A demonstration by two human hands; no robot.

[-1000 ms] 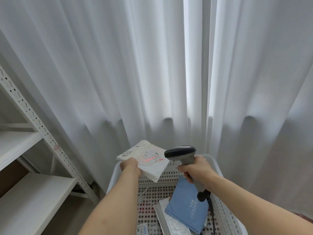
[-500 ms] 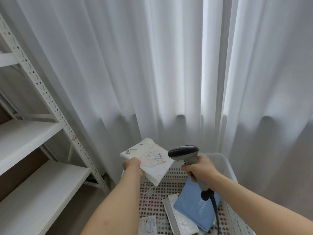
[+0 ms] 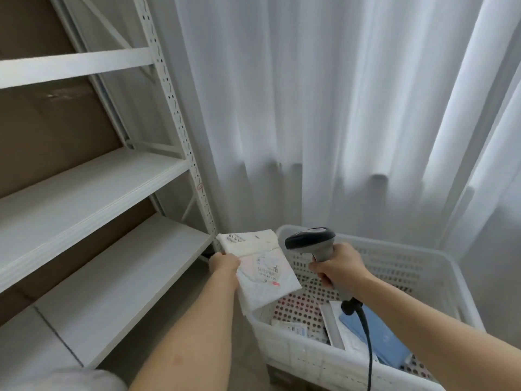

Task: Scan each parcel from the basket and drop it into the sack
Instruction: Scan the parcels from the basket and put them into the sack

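Note:
My left hand (image 3: pixel 224 263) grips a white padded parcel (image 3: pixel 260 272) by its left edge, label side up, above the left rim of the white perforated basket (image 3: pixel 400 262). A grey handheld scanner (image 3: pixel 314 242) is gripped by my right hand (image 3: pixel 337 268), its dark head just right of the parcel, its black cable hanging down into the basket. Inside the basket lie a blue parcel (image 3: pixel 380 337), a white flat parcel (image 3: pixel 337 324) and a small labelled packet (image 3: pixel 293 330). No sack is in view.
A white metal shelving rack (image 3: pixel 93 193) with bare boards fills the left side, its perforated post (image 3: pixel 180 119) close to the parcel. White curtains (image 3: pixel 324 108) hang behind the basket. A strip of grey floor (image 3: pixel 242 342) shows between rack and basket.
The view has swung left, bringing the rack further in. My left hand has carried the parcel left, from over the basket's middle to its left rim. The red scan line on the label is gone.

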